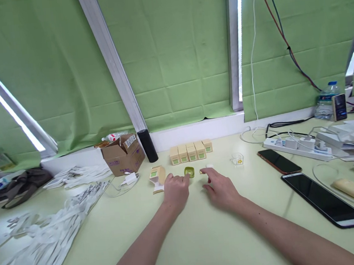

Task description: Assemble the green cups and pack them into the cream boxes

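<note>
My left hand (176, 190) is closed, its index finger at the near edge of a small green square dish (189, 172). What that hand holds, if anything, is too small to make out. To the right, my right hand (220, 187) has thumb and index finger apart, with the index fingertip at a tiny yellowish piece (202, 172) on the table. A small white item (209, 165) lies just beyond its fingers. An opened small box (158, 176) with a flap hanging out lies left of my left hand. Behind the dish stand several small beige boxes (183, 153) in a row.
A clear small cup (237, 159) sits to the right. Two phones (279, 161) and a power strip (297, 148) are farther right. At the left are a cardboard box (123, 157), a black cylinder (147, 145), a white charger (128, 179) and piled white strips (55, 234).
</note>
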The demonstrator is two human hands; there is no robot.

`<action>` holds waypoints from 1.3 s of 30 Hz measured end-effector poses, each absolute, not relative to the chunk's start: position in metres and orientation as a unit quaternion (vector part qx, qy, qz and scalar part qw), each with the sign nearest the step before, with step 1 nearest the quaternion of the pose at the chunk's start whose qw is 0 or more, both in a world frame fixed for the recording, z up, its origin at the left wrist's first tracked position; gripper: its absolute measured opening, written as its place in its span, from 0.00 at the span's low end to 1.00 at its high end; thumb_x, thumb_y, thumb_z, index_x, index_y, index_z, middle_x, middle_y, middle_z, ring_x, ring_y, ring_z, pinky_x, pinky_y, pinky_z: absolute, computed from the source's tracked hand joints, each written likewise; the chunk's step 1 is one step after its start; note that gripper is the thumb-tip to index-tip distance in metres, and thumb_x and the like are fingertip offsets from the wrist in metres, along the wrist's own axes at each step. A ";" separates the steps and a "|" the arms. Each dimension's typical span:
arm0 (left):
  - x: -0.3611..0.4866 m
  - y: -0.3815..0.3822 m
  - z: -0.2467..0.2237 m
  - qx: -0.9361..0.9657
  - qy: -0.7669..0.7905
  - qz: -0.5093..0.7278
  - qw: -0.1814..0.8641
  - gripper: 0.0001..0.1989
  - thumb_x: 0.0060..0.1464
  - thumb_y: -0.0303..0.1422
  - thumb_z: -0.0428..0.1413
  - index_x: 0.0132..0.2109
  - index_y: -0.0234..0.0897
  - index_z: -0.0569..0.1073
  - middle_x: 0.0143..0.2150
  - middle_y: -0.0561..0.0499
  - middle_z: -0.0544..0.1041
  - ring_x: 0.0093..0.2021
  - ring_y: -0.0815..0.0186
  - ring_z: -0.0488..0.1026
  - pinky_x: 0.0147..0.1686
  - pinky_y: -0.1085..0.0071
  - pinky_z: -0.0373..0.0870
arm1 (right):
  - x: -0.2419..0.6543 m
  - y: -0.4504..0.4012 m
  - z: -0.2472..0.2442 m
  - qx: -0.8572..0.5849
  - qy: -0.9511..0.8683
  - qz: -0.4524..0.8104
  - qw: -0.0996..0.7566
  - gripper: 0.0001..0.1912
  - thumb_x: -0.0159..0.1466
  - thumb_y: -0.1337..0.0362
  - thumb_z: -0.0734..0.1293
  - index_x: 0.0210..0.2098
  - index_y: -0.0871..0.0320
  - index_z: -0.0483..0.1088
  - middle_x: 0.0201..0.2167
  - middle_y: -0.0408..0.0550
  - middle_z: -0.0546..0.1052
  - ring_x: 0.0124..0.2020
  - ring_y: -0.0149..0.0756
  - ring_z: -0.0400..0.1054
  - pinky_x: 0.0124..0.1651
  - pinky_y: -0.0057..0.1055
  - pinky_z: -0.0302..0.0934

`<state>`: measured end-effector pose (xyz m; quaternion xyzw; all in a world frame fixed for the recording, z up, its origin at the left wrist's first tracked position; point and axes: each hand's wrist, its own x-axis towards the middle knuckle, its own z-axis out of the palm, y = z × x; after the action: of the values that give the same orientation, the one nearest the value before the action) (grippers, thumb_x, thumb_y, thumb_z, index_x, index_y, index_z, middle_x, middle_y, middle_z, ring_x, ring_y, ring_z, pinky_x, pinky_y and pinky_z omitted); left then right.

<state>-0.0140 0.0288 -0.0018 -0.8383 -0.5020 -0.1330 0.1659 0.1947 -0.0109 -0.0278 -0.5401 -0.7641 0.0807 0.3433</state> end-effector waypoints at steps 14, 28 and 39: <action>-0.001 0.007 0.006 -0.834 -0.218 -0.363 0.355 0.12 0.60 0.18 0.52 0.39 0.37 0.77 0.17 0.56 0.68 0.20 0.67 0.62 0.29 0.63 0.45 | 0.202 -0.008 -0.028 -0.408 -0.744 0.109 0.518 0.21 0.68 0.65 0.66 0.60 0.50 0.66 0.55 0.53 0.77 0.46 0.44 0.75 0.36 0.38 0.75; -0.013 0.015 0.009 -0.882 -0.191 -0.400 0.163 0.22 0.65 0.22 0.51 0.63 0.40 0.66 0.58 0.36 0.76 0.59 0.51 0.74 0.53 0.52 0.68 | 0.197 -0.013 -0.021 -0.382 -0.682 0.272 0.562 0.22 0.67 0.61 0.68 0.60 0.49 0.66 0.52 0.52 0.78 0.46 0.41 0.72 0.37 0.34 0.72; -0.011 0.015 0.003 -0.881 -0.195 -0.423 0.084 0.25 0.66 0.24 0.55 0.67 0.44 0.66 0.63 0.37 0.73 0.61 0.52 0.72 0.57 0.49 0.73 | 0.189 -0.015 -0.014 -0.342 -0.563 0.507 0.556 0.28 0.64 0.41 0.70 0.53 0.53 0.66 0.28 0.42 0.74 0.32 0.38 0.70 0.27 0.32 0.67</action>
<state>-0.0111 0.0153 0.0027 -0.8808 -0.1949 -0.4232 0.0838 0.1890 -0.0151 -0.0141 -0.3424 -0.5633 0.5068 0.5555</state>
